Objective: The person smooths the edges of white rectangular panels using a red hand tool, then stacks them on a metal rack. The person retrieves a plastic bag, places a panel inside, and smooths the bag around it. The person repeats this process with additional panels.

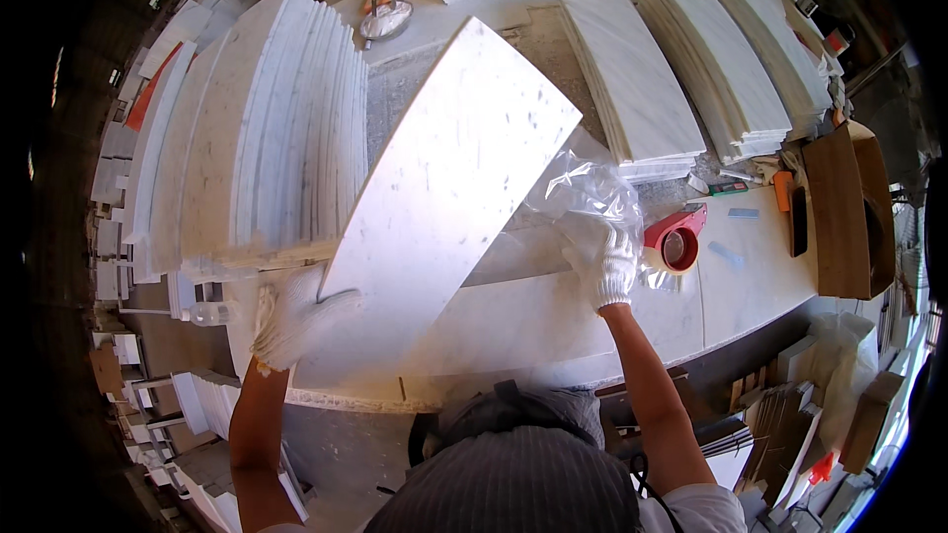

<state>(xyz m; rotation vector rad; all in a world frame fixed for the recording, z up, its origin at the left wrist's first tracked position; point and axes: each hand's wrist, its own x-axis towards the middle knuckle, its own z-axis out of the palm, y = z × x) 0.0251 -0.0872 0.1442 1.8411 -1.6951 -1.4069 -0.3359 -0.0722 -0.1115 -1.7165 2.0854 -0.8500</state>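
Observation:
A white marble slab (449, 168) with grey specks stands tilted over the worktable, its near end low on the left. My left hand (308, 318), in a white knitted glove, grips the slab's lower left edge, fingers across its face. To the right, my gloved right hand (614, 262) is closed on a crumpled piece of transparent plastic film (588, 183), which lies against the slab's right edge. Just right of that hand sits a red tape dispenser (676, 242) with a roll of tape.
Thin marble slabs (281, 128) stand upright in a row at left. Flat slab stacks (632, 84) lie at the back right. A cardboard box (849, 212) stands at the table's right end, near an orange-handled tool (783, 190). A plastic bottle (209, 313) lies by my left wrist.

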